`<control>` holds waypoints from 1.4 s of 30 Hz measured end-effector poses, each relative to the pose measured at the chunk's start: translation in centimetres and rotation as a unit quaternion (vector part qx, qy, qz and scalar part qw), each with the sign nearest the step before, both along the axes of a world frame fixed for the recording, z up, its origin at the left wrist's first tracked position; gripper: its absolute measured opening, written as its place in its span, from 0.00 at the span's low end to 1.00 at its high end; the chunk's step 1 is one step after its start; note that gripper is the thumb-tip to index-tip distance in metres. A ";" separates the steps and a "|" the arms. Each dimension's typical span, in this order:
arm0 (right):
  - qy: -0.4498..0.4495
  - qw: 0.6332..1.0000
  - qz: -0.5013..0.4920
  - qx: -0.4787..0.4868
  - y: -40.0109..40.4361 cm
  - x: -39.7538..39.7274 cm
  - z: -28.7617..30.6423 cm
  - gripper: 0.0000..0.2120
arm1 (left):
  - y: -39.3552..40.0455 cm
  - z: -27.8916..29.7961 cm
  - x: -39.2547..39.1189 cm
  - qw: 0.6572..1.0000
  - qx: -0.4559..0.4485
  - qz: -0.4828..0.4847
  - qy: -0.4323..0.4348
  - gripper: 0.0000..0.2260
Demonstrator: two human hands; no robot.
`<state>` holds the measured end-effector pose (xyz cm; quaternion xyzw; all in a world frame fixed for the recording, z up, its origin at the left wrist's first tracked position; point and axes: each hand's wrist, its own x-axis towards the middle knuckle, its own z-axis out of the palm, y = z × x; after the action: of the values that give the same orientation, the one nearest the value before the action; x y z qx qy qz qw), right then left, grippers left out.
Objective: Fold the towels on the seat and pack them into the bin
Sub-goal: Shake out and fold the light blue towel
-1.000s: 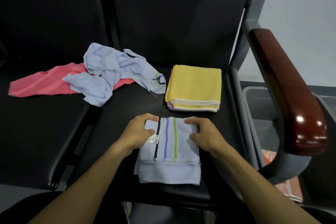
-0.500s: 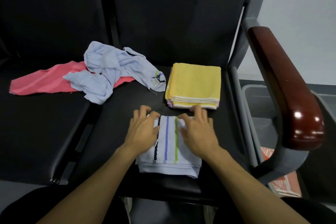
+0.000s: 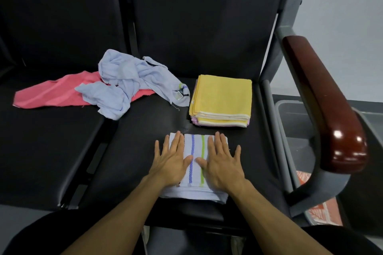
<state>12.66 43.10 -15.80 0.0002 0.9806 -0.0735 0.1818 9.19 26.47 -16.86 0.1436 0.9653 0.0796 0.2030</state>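
Both hands, the left hand point(image 3: 173, 160) and right hand point(image 3: 222, 161), lie flat with straight fingers on the folded pale-blue striped towel point(image 3: 194, 172) near the black bench's point(image 3: 145, 130) front edge.

Wooden armrest point(image 3: 323, 97) (glossy, reddish-brown); grey wall point(image 3: 342, 16).

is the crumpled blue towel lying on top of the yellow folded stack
No, the crumpled blue towel lies left of the yellow folded stack, partly over the pink towel.
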 end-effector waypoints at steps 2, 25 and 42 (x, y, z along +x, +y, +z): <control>0.041 0.999 -0.002 -0.008 0.6 -0.9 1.0 0.26 | 0.1 1.2 -0.8 0.999 0.033 0.021 0.037 0.25; 0.116 0.908 -0.167 -0.367 2.5 -2.8 2.9 0.21 | -0.5 3.8 -2.1 0.943 0.291 0.160 -0.010 0.26; 0.282 0.852 -0.173 -0.405 4.2 -4.7 7.2 0.23 | 2.6 8.1 -5.5 0.908 0.403 0.062 0.094 0.25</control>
<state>7.98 47.28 -8.56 0.0757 0.8572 -0.4914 -0.1340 3.73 29.05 -8.75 0.1599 0.8728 0.4602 0.0306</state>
